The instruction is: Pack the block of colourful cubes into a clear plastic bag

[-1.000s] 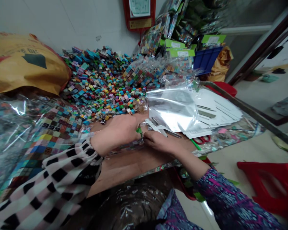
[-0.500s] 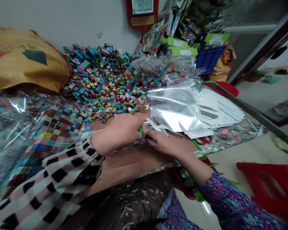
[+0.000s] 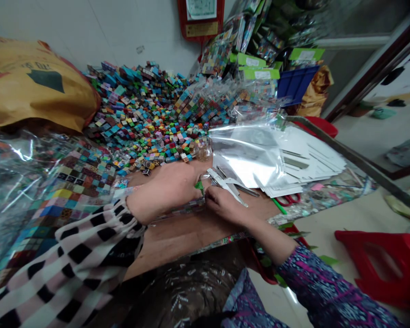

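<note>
My left hand (image 3: 172, 182), in a black, white and pink checked sleeve, rests low over the brown work surface (image 3: 177, 238). Its thumb and fingers are closed at a small green piece (image 3: 199, 186). Facing it, my right hand (image 3: 225, 204) has its fingers curled by that piece; what they pinch is hidden. Beneath and beside the left hand lies a clear plastic sleeve (image 3: 187, 207) with coloured contents, partly covered. Thin metal tools (image 3: 229, 183) lie just beyond the right hand.
Loose coloured cubes (image 3: 146, 114) are heaped at the back, beside a yellow bag (image 3: 37, 91). Cube sheets in plastic (image 3: 71, 191) lie left. Clear film (image 3: 249, 155) covers white cards (image 3: 314, 155) at right, near red-handled scissors (image 3: 289, 199). A red stool (image 3: 382, 264) stands on the floor.
The view has shifted slightly. The right fingers have curled in more tightly beside the green piece, and more of the metal tools shows behind them. My left hand stays in place.
</note>
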Motion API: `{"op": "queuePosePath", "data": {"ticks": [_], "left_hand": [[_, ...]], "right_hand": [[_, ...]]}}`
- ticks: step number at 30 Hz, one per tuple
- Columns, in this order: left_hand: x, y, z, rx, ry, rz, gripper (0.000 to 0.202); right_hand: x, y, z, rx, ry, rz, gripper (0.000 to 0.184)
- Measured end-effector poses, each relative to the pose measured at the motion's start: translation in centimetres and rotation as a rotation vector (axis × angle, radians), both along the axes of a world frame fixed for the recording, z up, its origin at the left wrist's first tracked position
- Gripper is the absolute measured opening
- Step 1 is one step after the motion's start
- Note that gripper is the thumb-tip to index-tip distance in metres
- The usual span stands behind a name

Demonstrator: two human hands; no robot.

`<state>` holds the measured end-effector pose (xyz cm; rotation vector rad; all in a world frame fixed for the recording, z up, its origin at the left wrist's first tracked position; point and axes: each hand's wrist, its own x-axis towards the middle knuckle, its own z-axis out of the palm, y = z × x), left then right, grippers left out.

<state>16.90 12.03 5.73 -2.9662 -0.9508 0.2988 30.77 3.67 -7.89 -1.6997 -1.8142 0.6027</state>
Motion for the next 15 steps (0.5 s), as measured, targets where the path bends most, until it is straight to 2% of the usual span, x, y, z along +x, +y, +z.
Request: {"op": "queuePosePath", "data": {"ticks": [3, 6, 10, 15], "left_hand": [[0.0, 0.0, 0.1, -0.023, -0.019, 0.008, 0.025], [0.0, 0.0, 0.1, -0.028, -0.045, -0.012, 0.025], [-0.1, 0.0, 0.1, -0.049, -0.056, -0.016, 0.020], [-0.3, 0.1, 0.1, -0.076, -0.103, -0.036, 0.022]], "right_hand": [[0.1, -0.3, 0.0, -0.004, 0.017, -0.006, 0.012], [0.3, -0.9, 1.2, -0.027, 0.045, 0.006, 0.015], [0.3, -1.3, 2.7, -0.008, -0.069, 0.043, 0.020], [0.5, -0.4, 2.5, 0.064, -0.162, 0.163, 0.019]]}}
